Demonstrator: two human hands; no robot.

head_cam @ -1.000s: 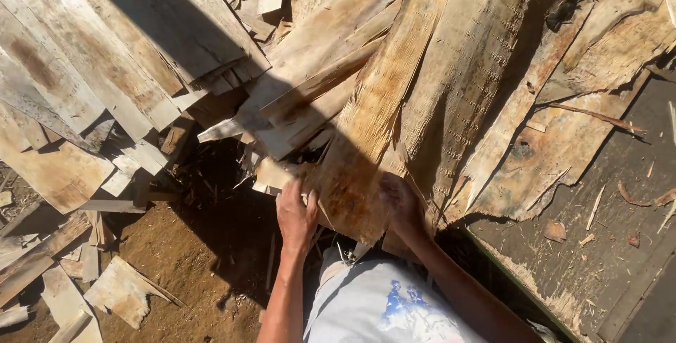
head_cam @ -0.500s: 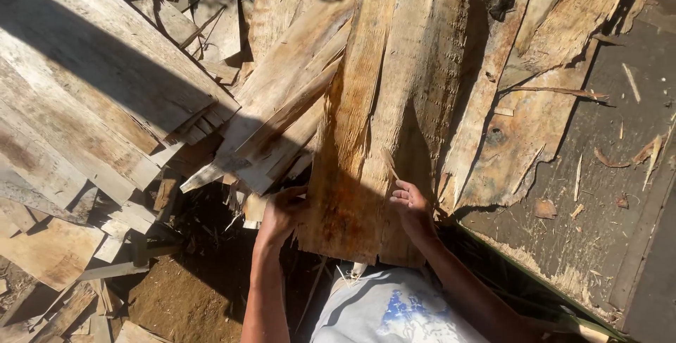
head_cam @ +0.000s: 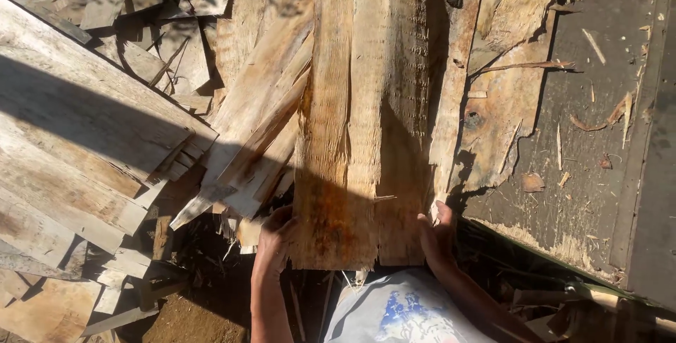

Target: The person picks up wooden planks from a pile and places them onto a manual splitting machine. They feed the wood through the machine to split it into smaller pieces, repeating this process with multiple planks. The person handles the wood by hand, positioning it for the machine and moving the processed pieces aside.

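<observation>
- My left hand (head_cam: 273,239) grips the left edge of the split wooden plank (head_cam: 362,139); my right hand (head_cam: 436,236) grips its right edge.
- Since half a second ago, the plank sits squarer and higher atop the scrap wood pile (head_cam: 98,139), near the dark board (head_cam: 598,139) at right.

head view, looking down. both hands grip the near end of a wide rough plank (head_cam: 359,139): left hand (head_cam: 273,239) on its left edge, right hand (head_cam: 436,234) on its right edge. plank runs straight away from the person, split lengthwise, near end dark-stained and in shadow. heap of grey weathered boards (head_cam: 77,146) to the left. dark flat surface (head_cam: 605,174) with wood chips to the right. light printed shirt (head_cam: 401,311) at bottom.
</observation>
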